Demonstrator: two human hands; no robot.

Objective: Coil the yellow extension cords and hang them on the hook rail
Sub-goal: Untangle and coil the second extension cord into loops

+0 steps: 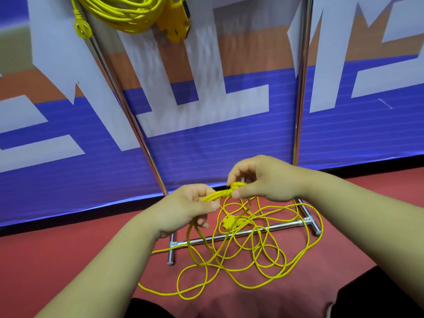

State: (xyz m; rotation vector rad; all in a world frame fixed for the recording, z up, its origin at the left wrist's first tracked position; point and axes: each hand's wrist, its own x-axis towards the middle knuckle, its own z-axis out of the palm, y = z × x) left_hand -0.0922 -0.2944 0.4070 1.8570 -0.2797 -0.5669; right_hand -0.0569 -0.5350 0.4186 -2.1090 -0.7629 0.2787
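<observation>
A glossy blue, white and orange banner (206,145) backed a matte red floor (68,249) and a shiny chrome tube rack (128,115). The loose yellow cord (252,260) sprawled in thin loops over the rack's base. The left hand (183,210) gripped a bunched length of it, and the right hand (263,180) pinched the plug (237,185). A coiled yellow cord (124,12) hung high on the rack.

Loose cord (250,255) yellow; hung coil (124,12) yellow, socket block (177,21) orange-yellow; floor (68,255) red; far banner (206,145) blue, orange, pale lettering; rack poles (128,111) chrome.
</observation>
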